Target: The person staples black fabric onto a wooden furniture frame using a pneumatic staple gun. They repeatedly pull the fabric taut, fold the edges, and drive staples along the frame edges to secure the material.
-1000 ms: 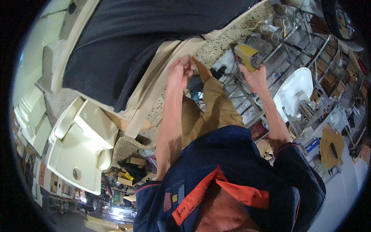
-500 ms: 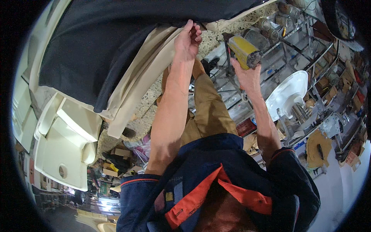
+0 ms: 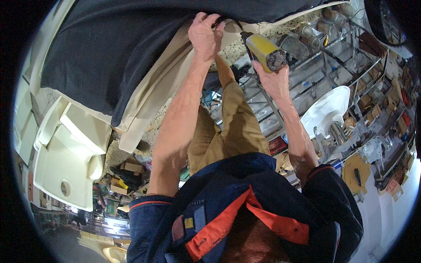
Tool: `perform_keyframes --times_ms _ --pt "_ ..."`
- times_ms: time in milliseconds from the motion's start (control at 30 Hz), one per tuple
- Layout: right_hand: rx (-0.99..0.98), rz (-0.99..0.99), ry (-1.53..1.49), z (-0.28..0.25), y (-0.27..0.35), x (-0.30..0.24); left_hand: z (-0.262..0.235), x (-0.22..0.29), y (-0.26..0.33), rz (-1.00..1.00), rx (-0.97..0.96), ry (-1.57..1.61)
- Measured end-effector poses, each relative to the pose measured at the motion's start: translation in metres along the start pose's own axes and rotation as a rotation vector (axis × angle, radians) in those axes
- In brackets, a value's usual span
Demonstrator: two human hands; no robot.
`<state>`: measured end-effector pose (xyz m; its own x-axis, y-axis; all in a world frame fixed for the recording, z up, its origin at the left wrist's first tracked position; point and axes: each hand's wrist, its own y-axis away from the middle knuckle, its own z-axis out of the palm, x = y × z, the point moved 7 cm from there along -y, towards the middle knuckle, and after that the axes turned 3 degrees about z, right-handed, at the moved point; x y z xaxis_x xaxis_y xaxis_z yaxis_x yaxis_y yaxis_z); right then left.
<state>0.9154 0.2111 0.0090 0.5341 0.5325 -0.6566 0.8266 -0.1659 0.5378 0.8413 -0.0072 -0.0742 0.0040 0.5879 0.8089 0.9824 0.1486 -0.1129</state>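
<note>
**Yellow-cased boxy handheld tool (image 3: 263,49) in one hand, dark smooth cloth (image 3: 109,52) at the other**

A worker's left arm reaches upward from the lower left, leaning right, the back of the left hand (image 3: 206,36) turned to the camera. Its fingers are bent at the cloth's lower edge; whether they pinch the fabric cannot be told. The right forearm slants up and leftward, and the right hand (image 3: 275,81) is closed around the tool's grip (largely hidden by the palm), thumb along its left side.

The tool sits just right of the left hand, apart from it. Its long axis runs diagonally, the dark end pointing up and left toward the cloth, the dusty grey end down and right. Folds of pale beige fabric (image 3: 144,109) hang below the cloth; a white oval basin-like piece (image 3: 322,111) stands at right.
</note>
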Motion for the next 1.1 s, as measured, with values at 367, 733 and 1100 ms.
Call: perform_keyframes --times_ms 367,733,1100 --pt "0.069 0.082 -0.045 0.017 -0.010 -0.005 0.011 0.009 -0.022 0.281 -0.169 -0.357" --pt "0.072 0.076 0.021 0.020 -0.007 -0.013 0.054 -0.021 0.040 -1.172 -0.056 1.078" --pt "0.135 0.238 -0.020 0.008 0.018 -0.006 0.047 -0.025 0.030 -1.295 0.175 1.029"
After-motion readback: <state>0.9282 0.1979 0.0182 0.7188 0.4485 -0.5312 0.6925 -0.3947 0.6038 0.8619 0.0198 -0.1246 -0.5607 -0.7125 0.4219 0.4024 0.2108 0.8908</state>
